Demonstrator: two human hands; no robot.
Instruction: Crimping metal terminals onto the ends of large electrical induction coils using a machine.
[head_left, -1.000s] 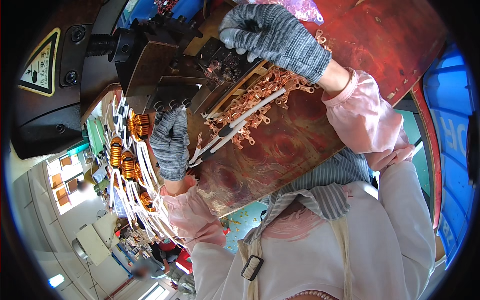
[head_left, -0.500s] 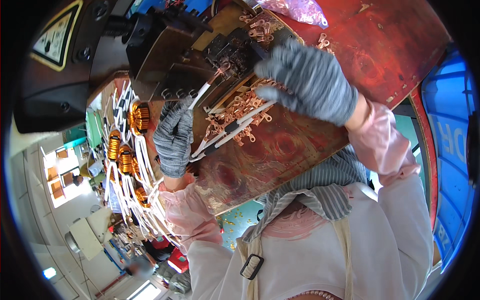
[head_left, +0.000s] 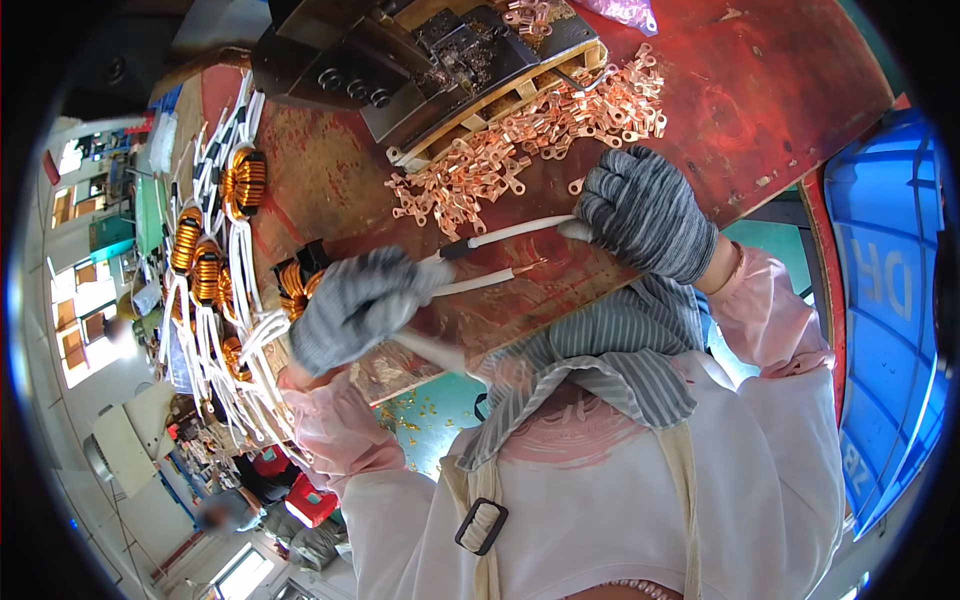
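My right hand [head_left: 645, 215], in a grey knit glove, is closed around one end of a white wire [head_left: 525, 230] that has a black sleeve on it. A second white wire [head_left: 480, 284] with a bare copper tip runs below it, its tip pointing right. Blurred by motion, my gloved left hand [head_left: 365, 308] is wrapped round the other stretch of these wires. Just behind the left hand sits a copper-wound ring coil [head_left: 296, 284]; how it joins the wires is hidden. Above both hands, copper ring lugs [head_left: 530, 140] lie in a loose pile.
A dark metal press [head_left: 440, 60] on a wooden base stands at the far side of the red, worn table [head_left: 740, 90]. More ring coils [head_left: 243, 182] with white leads crowd the left edge. A blue bin [head_left: 885, 300] is at the right, a clear bag [head_left: 620, 12] at the back.
Both hands have come away from the press and lug pile, nearer to my body. The wire end that was at the press is out of it. My right hand now grips a wire end.
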